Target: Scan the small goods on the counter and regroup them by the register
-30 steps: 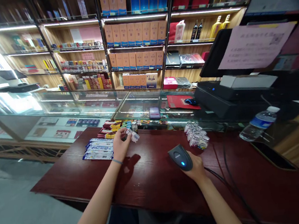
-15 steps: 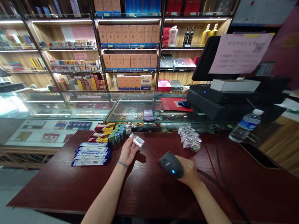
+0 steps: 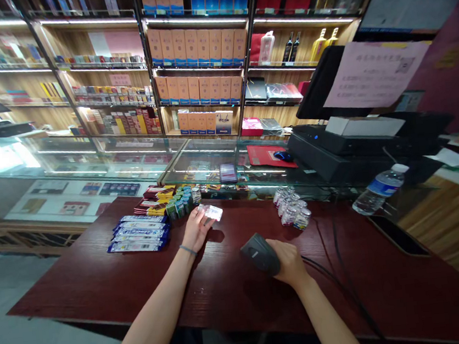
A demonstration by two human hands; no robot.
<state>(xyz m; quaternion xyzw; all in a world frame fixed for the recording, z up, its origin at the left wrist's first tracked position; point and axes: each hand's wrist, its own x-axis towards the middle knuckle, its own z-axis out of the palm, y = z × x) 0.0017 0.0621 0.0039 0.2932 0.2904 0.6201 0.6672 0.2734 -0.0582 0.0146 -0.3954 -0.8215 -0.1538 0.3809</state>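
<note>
1. Left hand (image 3: 196, 228) is out at 12 o'clock over the dark red desk (image 3: 235, 298). Its fingers are pinched narrow on a small clear plastic case (image 3: 214, 213), which sits at the fingertips, to the 2 o'clock side of the palm.
2. The case is low over the desk. Whether it touches the wood, I cannot tell. Its long axis runs roughly 10 to 4 o'clock, but it is small and glary, so take that loosely.
3. Right hand (image 3: 291, 261) is wrapped closed around the grip of a black barcode scanner (image 3: 259, 252), with its cable (image 3: 342, 286) trailing away toward 4 o'clock.
4. Here is the key relation: the scanner's head sticks out from the right fist toward 10 o'clock, and the case lies at 10 o'clock from that head. They are near each other but apart, with bare desk between them.
5. The left hand is far nearer to the case, in fact holding it. The right hand is the only one on the scanner.
6. Around the left hand: green canisters (image 3: 178, 206) at 11 o'clock, just beside the fingers, and blue-and-white flat packets (image 3: 139, 233) at 9 o'clock.
7. Around the right hand: a cluster of clear cases (image 3: 292, 213) at 12 o'clock, close by, and a water bottle (image 3: 378, 191) lying on its side well off at 2 o'clock.
</note>
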